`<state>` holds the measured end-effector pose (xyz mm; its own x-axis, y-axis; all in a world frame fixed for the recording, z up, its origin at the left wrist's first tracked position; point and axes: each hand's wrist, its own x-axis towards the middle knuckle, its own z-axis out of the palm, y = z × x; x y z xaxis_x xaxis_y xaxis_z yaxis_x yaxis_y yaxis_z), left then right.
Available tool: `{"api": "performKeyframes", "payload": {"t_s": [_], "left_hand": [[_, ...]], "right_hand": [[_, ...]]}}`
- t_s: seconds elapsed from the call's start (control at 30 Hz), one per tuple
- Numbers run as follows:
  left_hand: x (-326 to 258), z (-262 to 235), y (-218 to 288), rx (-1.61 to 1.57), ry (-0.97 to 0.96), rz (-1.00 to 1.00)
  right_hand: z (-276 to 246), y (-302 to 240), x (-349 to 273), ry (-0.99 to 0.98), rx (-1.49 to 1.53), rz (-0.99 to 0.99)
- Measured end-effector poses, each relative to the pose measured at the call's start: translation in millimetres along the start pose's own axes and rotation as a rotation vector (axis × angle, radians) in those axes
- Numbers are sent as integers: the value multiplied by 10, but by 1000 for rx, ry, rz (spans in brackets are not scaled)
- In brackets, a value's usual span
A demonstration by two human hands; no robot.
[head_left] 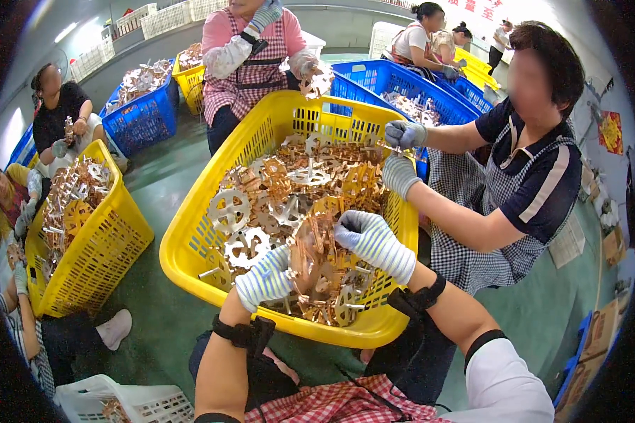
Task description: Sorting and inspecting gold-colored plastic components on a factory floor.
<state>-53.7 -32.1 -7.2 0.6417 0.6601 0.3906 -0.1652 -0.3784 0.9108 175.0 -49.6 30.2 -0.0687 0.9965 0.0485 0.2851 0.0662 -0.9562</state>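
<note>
A large yellow plastic basket [190, 240] sits in front of me, heaped with copper-coloured and silvery wheel-shaped metal castings [275, 190]. My left hand [264, 280], in a striped knit glove, grips the left side of a copper-coloured cluster of parts [314, 257] held upright over the basket's near end. My right hand [374, 243], gloved the same way, holds the top right of that cluster. A person in a checked apron at the right reaches both gloved hands [402, 151] over the basket's far right rim.
A second yellow basket [102, 247] of the same parts stands at the left with seated people beside it. Blue crates [144, 116] of parts sit behind. A person in a pink checked apron [250, 70] stands at the far end. A white crate [130, 402] is at my lower left.
</note>
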Motion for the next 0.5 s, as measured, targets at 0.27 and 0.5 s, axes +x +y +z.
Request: {"api": "performKeyframes", "payload": {"t_s": [0.27,0.5], "left_hand": [[-16,-120,-173,719,-117,16],[264,212,147,1362,-12,281]], "right_hand": [[-59,8,21,-17,-268,-12],[-32,246,12,-24,-264,56]]}}
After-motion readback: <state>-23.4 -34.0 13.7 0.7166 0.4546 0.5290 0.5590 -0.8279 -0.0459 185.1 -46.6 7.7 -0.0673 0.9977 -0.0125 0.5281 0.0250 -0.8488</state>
